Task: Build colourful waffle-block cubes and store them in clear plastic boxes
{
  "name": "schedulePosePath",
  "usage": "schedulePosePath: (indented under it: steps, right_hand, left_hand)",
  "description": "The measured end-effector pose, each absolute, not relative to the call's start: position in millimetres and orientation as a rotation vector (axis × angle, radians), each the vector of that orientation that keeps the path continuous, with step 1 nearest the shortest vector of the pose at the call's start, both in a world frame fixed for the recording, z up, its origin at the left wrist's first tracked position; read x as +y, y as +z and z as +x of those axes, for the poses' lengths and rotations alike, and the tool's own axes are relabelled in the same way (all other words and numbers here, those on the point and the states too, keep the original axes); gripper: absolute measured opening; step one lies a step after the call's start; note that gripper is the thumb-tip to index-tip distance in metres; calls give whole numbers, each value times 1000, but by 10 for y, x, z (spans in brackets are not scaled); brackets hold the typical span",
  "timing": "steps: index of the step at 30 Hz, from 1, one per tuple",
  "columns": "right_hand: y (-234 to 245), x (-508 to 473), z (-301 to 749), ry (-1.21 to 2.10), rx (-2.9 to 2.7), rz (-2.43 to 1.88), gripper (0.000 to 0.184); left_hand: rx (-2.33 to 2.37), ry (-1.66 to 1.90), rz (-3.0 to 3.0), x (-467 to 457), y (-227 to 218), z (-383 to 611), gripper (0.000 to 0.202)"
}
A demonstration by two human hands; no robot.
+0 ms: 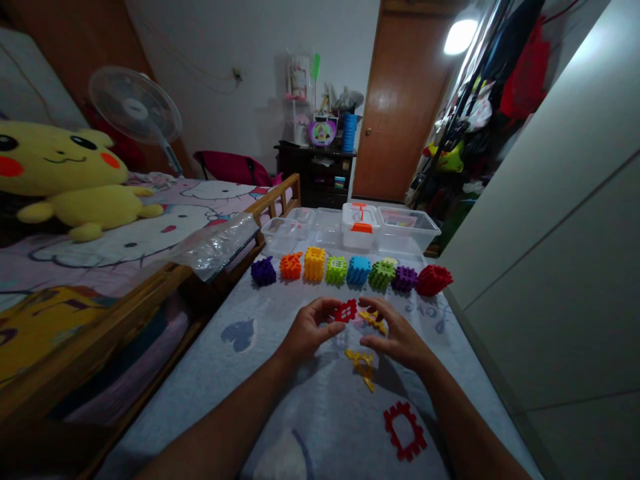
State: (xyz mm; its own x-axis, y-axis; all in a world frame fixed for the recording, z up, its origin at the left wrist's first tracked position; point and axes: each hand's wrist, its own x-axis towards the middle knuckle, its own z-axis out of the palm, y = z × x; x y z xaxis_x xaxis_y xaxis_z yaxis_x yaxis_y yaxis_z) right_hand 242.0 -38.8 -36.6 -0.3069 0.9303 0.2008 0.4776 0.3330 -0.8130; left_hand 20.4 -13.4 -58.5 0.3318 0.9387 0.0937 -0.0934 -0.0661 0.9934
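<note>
Window piece [351, 308], red, tilted, facing camera

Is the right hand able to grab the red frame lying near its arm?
Probably yes: the right hand looks open, and nothing lies on the red frame. It would just need to draw back.

The one camera I see at work sits on the person's head, above the near end of the blue patterned sheet [215, 373], facing forward and tipped down. Close before it, around the middle of its view, are the left hand [314, 325] and right hand [396, 331]. The wide view runs past the row of plastic blocks [359, 270] to the wooden door [405, 100], well back, spanning from the Pikachu plush [95, 207] at left to the white cabinet [565, 267] at right.
</note>
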Motion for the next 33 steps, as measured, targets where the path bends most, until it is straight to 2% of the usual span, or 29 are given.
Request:
schedulePosePath:
  steps: [2,6,13,16,22,27,33]
  right_hand:
    - [-351,-402,2350,950,-1864,-1189,64]
    - [-402,-374,2280,1077,-1741,-1103,46]
    - [-389,-348,2323,1111,-1681,-1077,43]
    - [-304,-328,2502,979,-1717,-1209,40]
    - [-266,-327,2965,314,-1998,-1727,37]
    - [-349,-314,3084,314,-2219,-1951,33]
    - [-113,-597,3120,447,-2209,-1945,52]
  left_hand:
    - [803,1025,1351,-188,-584,293,39]
    - [773,1014,1473,-262,-577,389,34]
    - [809,1011,1698,-251,-575,352,30]
    - [915,1041,1833,-205,-587,280,28]
    - [1174,1077,1850,-89,-651,161,22]
    - [1217,1065,1842,-59,-678,159,21]
    - [1228,1064,1834,-32,-705,119,21]
